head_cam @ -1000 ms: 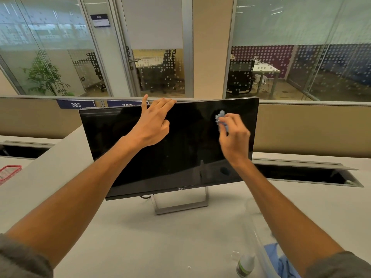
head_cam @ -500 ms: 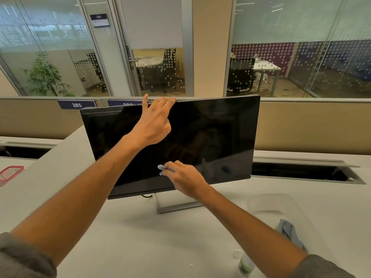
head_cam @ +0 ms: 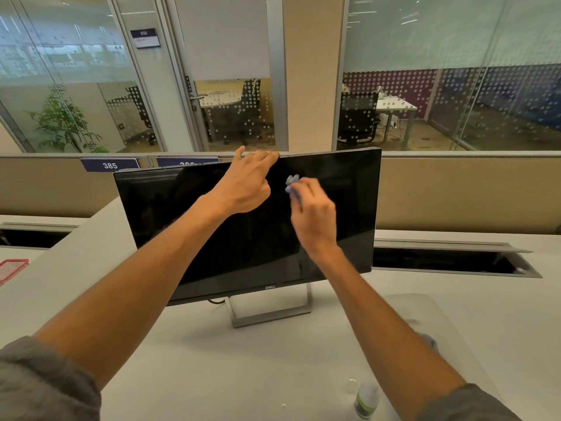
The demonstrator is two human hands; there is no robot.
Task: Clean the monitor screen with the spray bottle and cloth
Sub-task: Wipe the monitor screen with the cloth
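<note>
A black monitor point(head_cam: 182, 226) with a dark screen stands on a silver stand on the white desk. My left hand point(head_cam: 247, 185) rests over its top edge, fingers hooked on the rim. My right hand point(head_cam: 314, 215) presses a small bunched blue cloth point(head_cam: 292, 181) against the upper middle of the screen, just right of my left hand. The spray bottle point(head_cam: 365, 401), white with a green label, stands on the desk at the bottom right, beside my right forearm.
A clear plastic tray point(head_cam: 425, 305) lies on the desk to the right, partly behind my right arm, with a blue cloth point(head_cam: 429, 341) in it. An open cable trough point(head_cam: 449, 261) runs behind the monitor. A red mesh basket point(head_cam: 12, 268) sits at the far left.
My right hand swept the cloth from the upper right of the screen down to the lower middle, then back up to the upper middle. My left hand stayed on the top edge.
</note>
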